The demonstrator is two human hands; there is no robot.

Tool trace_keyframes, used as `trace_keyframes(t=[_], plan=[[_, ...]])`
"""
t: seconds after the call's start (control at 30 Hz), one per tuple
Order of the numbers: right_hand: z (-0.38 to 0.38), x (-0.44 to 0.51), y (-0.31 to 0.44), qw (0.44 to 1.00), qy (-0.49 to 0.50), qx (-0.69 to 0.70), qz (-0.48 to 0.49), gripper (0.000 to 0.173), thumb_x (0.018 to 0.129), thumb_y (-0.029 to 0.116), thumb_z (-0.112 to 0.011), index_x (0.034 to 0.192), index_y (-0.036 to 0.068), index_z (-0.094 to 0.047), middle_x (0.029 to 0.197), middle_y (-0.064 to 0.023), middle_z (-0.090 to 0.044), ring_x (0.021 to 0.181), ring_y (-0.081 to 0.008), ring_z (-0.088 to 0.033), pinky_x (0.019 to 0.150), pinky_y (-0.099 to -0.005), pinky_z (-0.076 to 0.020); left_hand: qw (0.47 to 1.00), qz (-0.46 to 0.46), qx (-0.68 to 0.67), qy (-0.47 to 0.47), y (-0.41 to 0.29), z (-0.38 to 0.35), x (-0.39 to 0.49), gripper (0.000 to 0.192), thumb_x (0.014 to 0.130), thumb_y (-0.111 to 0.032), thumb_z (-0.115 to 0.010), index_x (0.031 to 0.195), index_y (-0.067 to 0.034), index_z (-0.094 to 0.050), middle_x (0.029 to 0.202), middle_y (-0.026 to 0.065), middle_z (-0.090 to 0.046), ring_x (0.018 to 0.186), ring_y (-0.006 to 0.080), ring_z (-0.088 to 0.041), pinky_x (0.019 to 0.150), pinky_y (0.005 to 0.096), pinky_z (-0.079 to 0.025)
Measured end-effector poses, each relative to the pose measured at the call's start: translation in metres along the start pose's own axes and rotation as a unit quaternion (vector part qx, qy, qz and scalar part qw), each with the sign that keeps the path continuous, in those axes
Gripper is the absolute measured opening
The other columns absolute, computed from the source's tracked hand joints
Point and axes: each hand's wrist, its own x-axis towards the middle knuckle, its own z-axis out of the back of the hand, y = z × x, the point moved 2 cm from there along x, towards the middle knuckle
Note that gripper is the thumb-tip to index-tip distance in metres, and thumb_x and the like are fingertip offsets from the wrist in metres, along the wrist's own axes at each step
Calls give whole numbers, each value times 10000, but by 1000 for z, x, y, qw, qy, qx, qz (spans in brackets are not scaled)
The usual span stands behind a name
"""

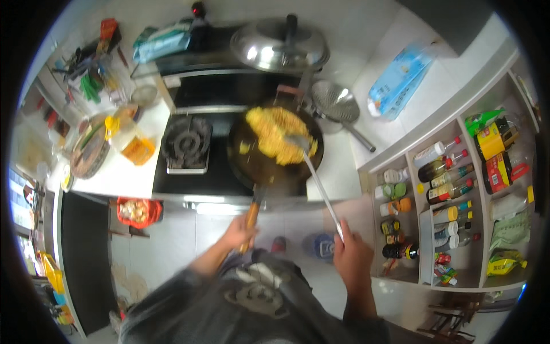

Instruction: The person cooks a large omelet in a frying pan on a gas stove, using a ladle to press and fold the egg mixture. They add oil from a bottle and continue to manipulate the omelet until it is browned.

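My left hand (239, 234) grips the wooden handle (252, 215) of a dark wok (245, 170) on the right burner of the gas stove. In the wok lies a yellow mass of what looks like cooked egg (277, 135), with a small loose piece (244, 148) to its left. My right hand (353, 253) is closed around the long metal handle of a cooking spatula (320, 185). The spatula's head rests on the right part of the egg, its edge partly blurred.
Left of the wok is a bare gas burner (187, 144), then an oil jug (135, 144) and a round chopping board (90, 157). A domed steel lid (279, 47) stands behind. A perforated skimmer (337, 103) lies to the right, near shelves of bottles (438, 167). A red-lined bin (139, 213) stands below.
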Motion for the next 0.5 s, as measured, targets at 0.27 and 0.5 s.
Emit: trace_keyframes(t=[0.27,0.5], plan=[[-32,-23,-9,995,73,57,-43,474,925,223,-690,1380,102,-644,950,-179,-725,778,-404,-693,715,-487,-554,991,53,-117,21,13,-10,4,176,902,-54,-713,996,-16,-570,718,53,-606,540,153,-602,527,301,-500],[-69,-15,-5,988,68,138,-23,468,962,296,-646,1396,119,-624,889,-185,-715,774,-418,-693,681,-532,-539,995,35,-95,7,25,-5,5,233,885,-11,-716,1041,-17,-544,704,42,-587,506,152,-590,493,295,-486]])
